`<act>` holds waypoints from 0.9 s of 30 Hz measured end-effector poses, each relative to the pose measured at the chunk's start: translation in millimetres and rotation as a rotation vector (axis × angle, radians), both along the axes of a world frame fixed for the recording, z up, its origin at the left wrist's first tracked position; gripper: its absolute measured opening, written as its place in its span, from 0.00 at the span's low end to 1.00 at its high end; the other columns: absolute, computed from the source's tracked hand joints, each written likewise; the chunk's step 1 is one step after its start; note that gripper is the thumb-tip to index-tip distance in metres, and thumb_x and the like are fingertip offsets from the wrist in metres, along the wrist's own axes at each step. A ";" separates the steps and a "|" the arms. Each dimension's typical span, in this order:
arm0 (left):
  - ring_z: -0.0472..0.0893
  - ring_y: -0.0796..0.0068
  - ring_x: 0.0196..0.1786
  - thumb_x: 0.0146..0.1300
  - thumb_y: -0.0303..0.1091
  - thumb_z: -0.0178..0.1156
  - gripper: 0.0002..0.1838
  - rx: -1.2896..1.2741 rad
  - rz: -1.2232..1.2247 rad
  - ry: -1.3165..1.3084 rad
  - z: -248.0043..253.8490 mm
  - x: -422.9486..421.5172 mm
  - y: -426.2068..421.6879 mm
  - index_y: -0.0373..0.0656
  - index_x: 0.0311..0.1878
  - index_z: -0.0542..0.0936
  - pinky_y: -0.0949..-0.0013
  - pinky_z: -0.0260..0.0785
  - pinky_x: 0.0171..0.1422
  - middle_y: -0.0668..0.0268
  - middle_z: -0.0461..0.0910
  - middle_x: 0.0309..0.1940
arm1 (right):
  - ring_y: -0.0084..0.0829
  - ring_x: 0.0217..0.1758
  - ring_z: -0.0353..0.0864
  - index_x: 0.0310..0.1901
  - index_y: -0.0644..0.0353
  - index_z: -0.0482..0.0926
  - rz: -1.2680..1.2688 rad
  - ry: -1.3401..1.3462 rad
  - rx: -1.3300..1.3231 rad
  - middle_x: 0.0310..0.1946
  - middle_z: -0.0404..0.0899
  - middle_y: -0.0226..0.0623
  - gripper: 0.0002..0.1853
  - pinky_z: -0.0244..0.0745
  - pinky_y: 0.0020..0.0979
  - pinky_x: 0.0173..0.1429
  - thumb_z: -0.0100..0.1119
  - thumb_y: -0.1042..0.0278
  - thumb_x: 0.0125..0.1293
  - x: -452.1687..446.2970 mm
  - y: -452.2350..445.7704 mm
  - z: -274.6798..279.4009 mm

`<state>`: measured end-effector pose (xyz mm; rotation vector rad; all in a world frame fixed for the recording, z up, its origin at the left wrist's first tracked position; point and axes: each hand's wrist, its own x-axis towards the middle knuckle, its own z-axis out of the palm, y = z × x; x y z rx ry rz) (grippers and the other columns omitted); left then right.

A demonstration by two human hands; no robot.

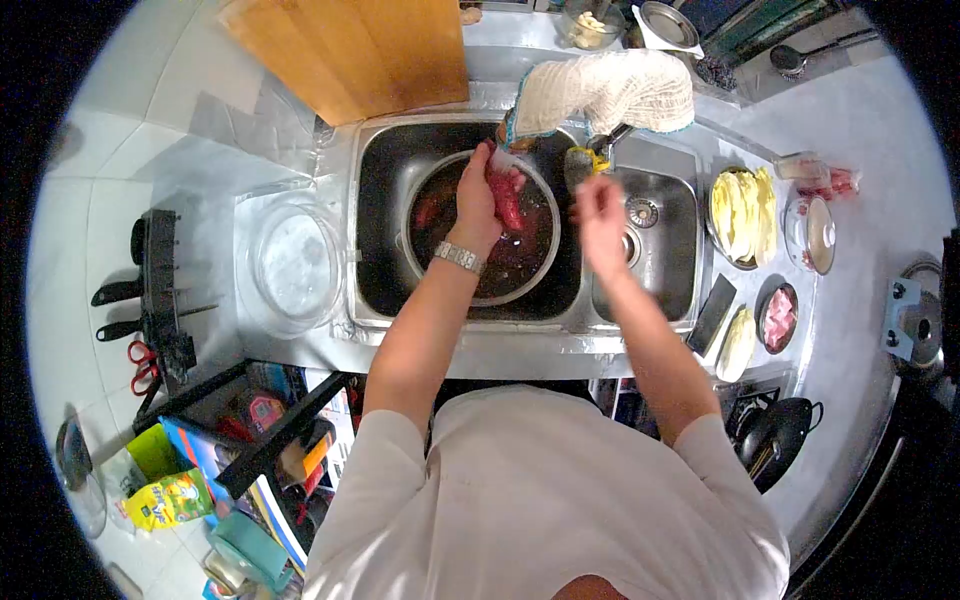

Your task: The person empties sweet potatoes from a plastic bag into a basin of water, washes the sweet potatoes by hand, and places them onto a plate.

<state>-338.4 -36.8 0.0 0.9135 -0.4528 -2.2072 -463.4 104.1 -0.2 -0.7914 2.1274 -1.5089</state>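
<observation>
Red, raw-looking meat (508, 205) is sitting in the closed grip of the left hand (474, 205), over a round bowl (483, 303) in the larger basin (378, 275). The right hand (600, 215) is blurring near the smaller basin (662, 285); whether its fingers are gripping anything, I cannot tell. Handling seems to be partway along: one piece is being held up, while a reddish shape (427, 211) is lying in the bowl's dark liquid, perhaps waiting its turn. Around the sink, the metallic table (850, 300) is carrying pale leaves (738, 215) and a dish of pink meat (778, 318) at right, and a clear glass bowl (295, 262) at left. A wooden board (350, 50) is standing behind, and knives (120, 291) are hanging beside white tiles (70, 240).
</observation>
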 end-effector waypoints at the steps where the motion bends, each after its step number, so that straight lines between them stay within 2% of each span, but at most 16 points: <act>1: 0.79 0.71 0.31 0.70 0.52 0.55 0.19 0.003 -0.013 0.002 1.1 0.1 2.5 0.44 0.46 0.76 0.64 0.76 0.33 0.65 0.79 0.34 | 0.27 0.39 0.79 0.51 0.61 0.74 0.107 -0.326 0.015 0.41 0.79 0.35 0.17 0.79 0.30 0.40 0.57 0.55 0.72 21.3 0.3 -8.1; 3: 0.79 0.71 0.33 0.69 0.50 0.56 0.19 0.099 -0.116 0.013 3.0 0.4 11.5 0.43 0.47 0.76 0.64 0.77 0.37 0.64 0.80 0.35 | 0.25 0.36 0.80 0.52 0.58 0.75 0.278 -0.869 -0.051 0.36 0.79 0.32 0.21 0.78 0.27 0.36 0.54 0.48 0.72 53.2 -13.3 21.4; 4: 0.82 0.68 0.38 0.69 0.45 0.54 0.14 0.111 -0.270 0.072 -10.3 7.7 9.5 0.44 0.46 0.77 0.65 0.78 0.45 0.61 0.83 0.37 | 0.25 0.36 0.80 0.53 0.58 0.75 0.332 -0.841 0.025 0.36 0.80 0.32 0.22 0.78 0.26 0.35 0.53 0.47 0.72 49.0 -17.6 13.9; 7: 0.82 0.68 0.36 0.69 0.42 0.53 0.12 0.012 -0.205 0.063 -14.7 6.7 0.0 0.44 0.45 0.77 0.64 0.78 0.45 0.62 0.83 0.36 | 0.31 0.39 0.82 0.52 0.61 0.76 0.336 -0.742 0.162 0.36 0.82 0.38 0.23 0.78 0.32 0.39 0.54 0.47 0.71 46.0 -29.4 17.4; 8: 0.81 0.69 0.34 0.70 0.39 0.52 0.10 -0.081 -0.135 -0.018 -0.4 7.4 -4.0 0.43 0.43 0.78 0.65 0.77 0.42 0.63 0.82 0.35 | 0.38 0.42 0.83 0.51 0.64 0.76 0.382 -0.148 0.181 0.38 0.82 0.44 0.24 0.78 0.38 0.46 0.57 0.48 0.69 48.1 -29.4 8.7; 9: 0.81 0.69 0.34 0.70 0.39 0.52 0.10 -0.072 -0.142 -0.018 -12.2 8.6 -16.3 0.43 0.43 0.78 0.65 0.77 0.42 0.63 0.82 0.35 | 0.38 0.42 0.83 0.51 0.64 0.76 0.374 -0.151 0.188 0.38 0.82 0.44 0.24 0.78 0.38 0.46 0.57 0.48 0.69 54.9 -31.7 14.9; 11: 0.80 0.71 0.34 0.70 0.37 0.53 0.10 -0.344 -0.318 -0.146 -22.5 10.4 -39.3 0.42 0.40 0.78 0.65 0.76 0.40 0.64 0.81 0.33 | 0.43 0.45 0.82 0.51 0.67 0.75 0.354 0.350 0.153 0.39 0.82 0.49 0.25 0.75 0.42 0.54 0.61 0.50 0.67 70.5 -29.4 27.0; 12: 0.79 0.74 0.35 0.70 0.37 0.54 0.10 -0.251 -0.297 -0.169 -15.3 8.5 -40.5 0.41 0.38 0.79 0.68 0.73 0.40 0.66 0.81 0.32 | 0.38 0.35 0.82 0.51 0.65 0.74 0.315 0.435 0.071 0.36 0.81 0.44 0.24 0.78 0.39 0.42 0.62 0.50 0.67 74.8 -32.5 17.8; 13: 0.79 0.74 0.35 0.70 0.37 0.54 0.10 -0.253 -0.306 -0.162 -15.3 6.0 -44.1 0.41 0.38 0.79 0.68 0.73 0.40 0.66 0.81 0.32 | 0.38 0.35 0.82 0.51 0.65 0.74 0.305 0.440 0.074 0.36 0.81 0.44 0.24 0.78 0.39 0.42 0.62 0.50 0.67 79.2 -36.5 13.9; 15: 0.78 0.76 0.34 0.70 0.38 0.56 0.11 -0.232 -0.280 -0.122 -11.4 1.8 -52.4 0.41 0.39 0.79 0.69 0.72 0.40 0.68 0.80 0.31 | 0.29 0.22 0.76 0.49 0.60 0.74 0.240 -0.662 -0.001 0.30 0.79 0.36 0.23 0.72 0.32 0.26 0.57 0.45 0.69 88.0 -46.6 16.4; 16: 0.76 0.78 0.34 0.70 0.40 0.57 0.12 -0.302 -0.316 -0.143 -10.2 3.6 -52.4 0.41 0.41 0.79 0.69 0.71 0.40 0.69 0.79 0.33 | 0.20 0.15 0.65 0.46 0.55 0.73 0.245 -0.903 -0.041 0.24 0.74 0.30 0.24 0.57 0.23 0.17 0.50 0.39 0.71 89.6 -50.0 17.9; 19: 0.75 0.78 0.36 0.70 0.41 0.57 0.12 -0.620 -0.237 -0.304 0.0 9.5 -42.3 0.41 0.44 0.78 0.71 0.71 0.42 0.69 0.78 0.36 | 0.19 0.15 0.64 0.43 0.54 0.73 0.174 -1.170 0.010 0.22 0.73 0.29 0.25 0.53 0.22 0.17 0.44 0.36 0.73 76.8 -59.9 11.8; 20: 0.75 0.78 0.39 0.71 0.41 0.57 0.15 -0.601 -0.244 -0.328 -2.5 12.9 -41.0 0.42 0.53 0.73 0.71 0.71 0.46 0.68 0.77 0.41 | 0.19 0.15 0.63 0.41 0.54 0.74 0.115 -1.048 0.118 0.22 0.73 0.29 0.25 0.52 0.22 0.17 0.41 0.38 0.75 76.4 -65.4 15.4; 23: 0.75 0.77 0.42 0.71 0.43 0.57 0.21 -0.374 -0.342 -0.403 12.2 27.3 -17.5 0.45 0.61 0.66 0.71 0.70 0.50 0.68 0.76 0.45 | 0.18 0.16 0.61 0.40 0.55 0.74 0.096 -0.795 0.033 0.23 0.72 0.27 0.24 0.51 0.22 0.18 0.40 0.41 0.76 82.9 -79.0 3.1; 24: 0.75 0.77 0.45 0.71 0.45 0.57 0.25 -0.427 -0.237 -0.303 3.5 27.2 -6.2 0.47 0.64 0.62 0.70 0.70 0.52 0.69 0.75 0.47 | 0.18 0.19 0.64 0.41 0.57 0.75 0.061 -0.740 0.005 0.24 0.72 0.26 0.24 0.53 0.23 0.19 0.39 0.43 0.76 85.1 -83.7 -4.7; 27: 0.75 0.77 0.47 0.71 0.45 0.58 0.24 -0.422 -0.295 -0.293 -13.0 37.2 -7.1 0.48 0.63 0.63 0.70 0.70 0.54 0.70 0.75 0.48 | 0.17 0.22 0.66 0.45 0.58 0.77 0.028 -0.498 -0.031 0.27 0.74 0.26 0.24 0.58 0.22 0.24 0.39 0.44 0.77 93.2 -76.5 -37.2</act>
